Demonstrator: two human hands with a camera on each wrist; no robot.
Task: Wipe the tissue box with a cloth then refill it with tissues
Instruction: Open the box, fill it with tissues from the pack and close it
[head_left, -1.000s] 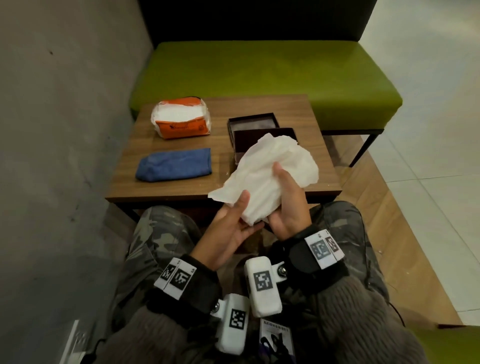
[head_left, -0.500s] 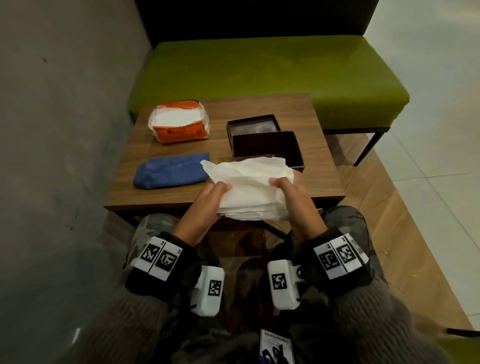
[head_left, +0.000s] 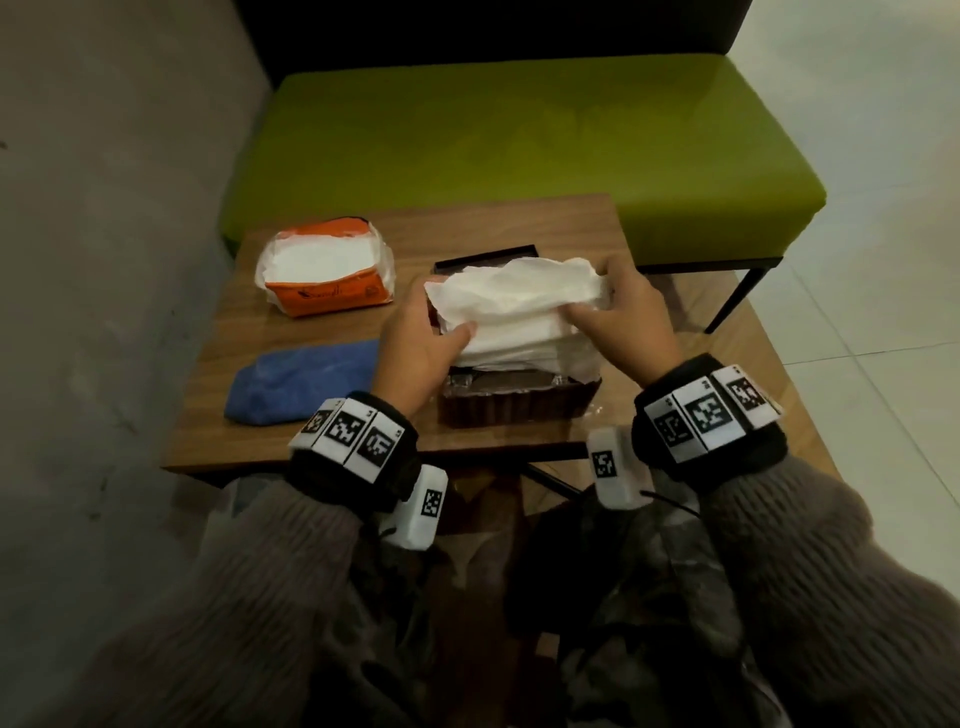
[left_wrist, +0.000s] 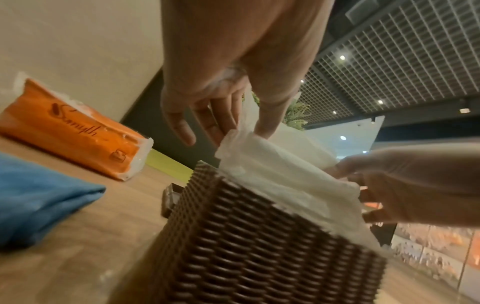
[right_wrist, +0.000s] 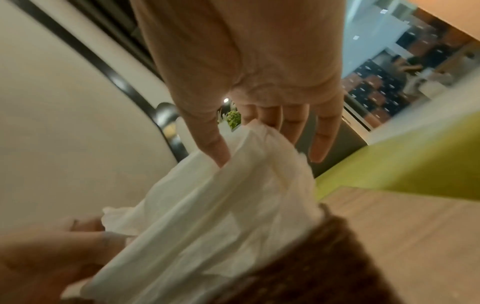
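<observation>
We see two hands, left (head_left: 415, 343) and right (head_left: 631, 317), each pinching one tissue wad (head_left: 511, 312) over one box (head_left: 519, 402). One cloth (head_left: 301, 382), one pack (head_left: 327, 267) alongside.

A close, tilted view from the left wrist. The left hand (left_wrist: 223, 78) reaches down from the top centre of the frame, its thumb and fingertips pinching the upper left corner of a stack of white tissues (left_wrist: 285, 176). The stack lies across the open top of a dark brown woven tissue box (left_wrist: 259, 246), which fills the lower centre. The right hand (left_wrist: 415, 185) enters from the right edge and grips the tissues' right end. At the far left, an orange tissue pack (left_wrist: 78, 131) with script lettering lies on a wooden table (left_wrist: 78, 257). Below it, at the left edge, sits a folded blue cloth (left_wrist: 39, 197). A grid ceiling (left_wrist: 402, 51) with small lights fills the upper right.
</observation>
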